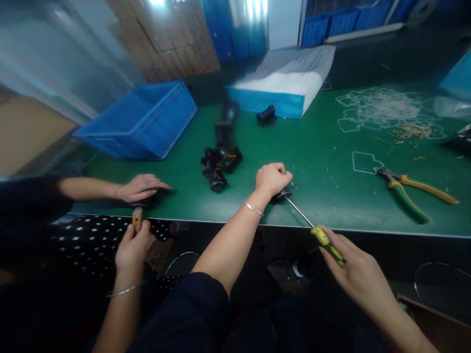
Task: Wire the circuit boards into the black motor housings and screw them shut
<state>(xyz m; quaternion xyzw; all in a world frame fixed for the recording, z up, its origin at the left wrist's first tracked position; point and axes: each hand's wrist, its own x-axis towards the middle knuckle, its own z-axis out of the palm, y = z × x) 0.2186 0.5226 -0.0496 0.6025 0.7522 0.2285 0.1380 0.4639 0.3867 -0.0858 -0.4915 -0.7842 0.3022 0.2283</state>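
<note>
My left hand [273, 178], a bracelet at its wrist, is closed on a small black part [282, 194] at the table's front edge and covers most of it. In my right hand [353, 260] is a screwdriver [323, 239] with a yellow and black handle. Its metal shaft points up and left, and the tip meets the black part beside my left hand. Further left on the green table [312, 147] lie several black parts [217, 169], some of them blurred. One more black part [266, 116] rests by the blue and white package.
At the left, a co-worker's hands [142, 189] hold a yellow tool at a dark piece. Behind stand a blue crate [147, 120] and a blue and white package [283, 93]. Pliers [408, 191], tangled wire frames [386, 108] and small brass-coloured pieces [412, 131] lie right.
</note>
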